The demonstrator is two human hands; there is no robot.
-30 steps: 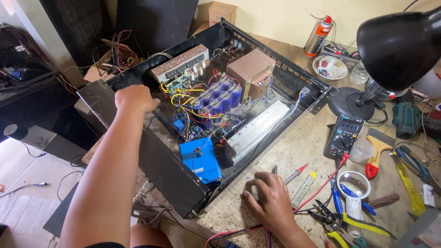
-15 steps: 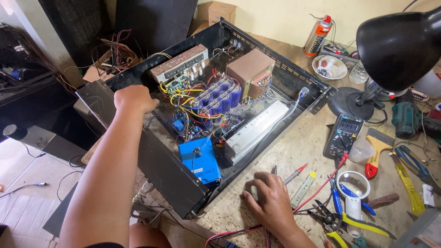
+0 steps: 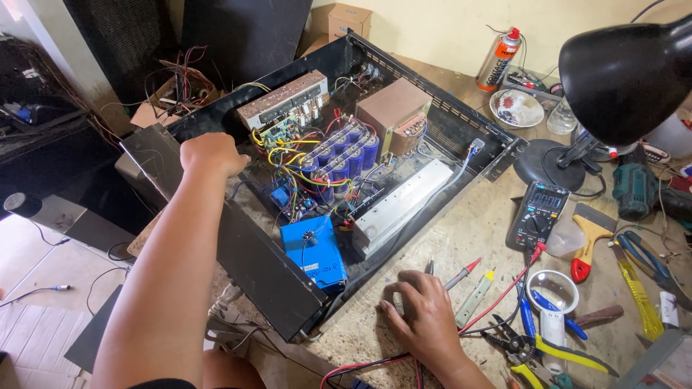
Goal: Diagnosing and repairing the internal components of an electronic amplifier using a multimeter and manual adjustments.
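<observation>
Head view. An open black amplifier chassis (image 3: 259, 266) lies diagonally on the workbench (image 3: 468, 238), its long axis running from 7 o'clock to 1 o'clock. The left hand (image 3: 210, 154), at 10 o'clock from the picture's centre, is curled closed over the chassis's left side wall, fingers folded over the upper edge and gripping it. The right hand (image 3: 422, 317), at 5 o'clock, rests palm down on the bench just outside the chassis's near corner; its fingers are bent and cover something small, and whether it grips anything cannot be told.

Inside the chassis: a blue box (image 3: 313, 252) near the front, a row of blue capacitors (image 3: 342, 155) at centre, a brown transformer (image 3: 393, 115) toward 1 o'clock, a silver heat sink (image 3: 400, 205) along the right side, and a circuit board (image 3: 285, 101) at 11 o'clock with yellow and red wiring beside it.

At 3 o'clock from the right hand lie a red probe (image 3: 461, 274) and a magnifier (image 3: 551, 292); a black multimeter (image 3: 539, 214) sits at 2 o'clock, below a black desk lamp (image 3: 623, 75). A spray can (image 3: 499, 59) stands at 1 o'clock.
</observation>
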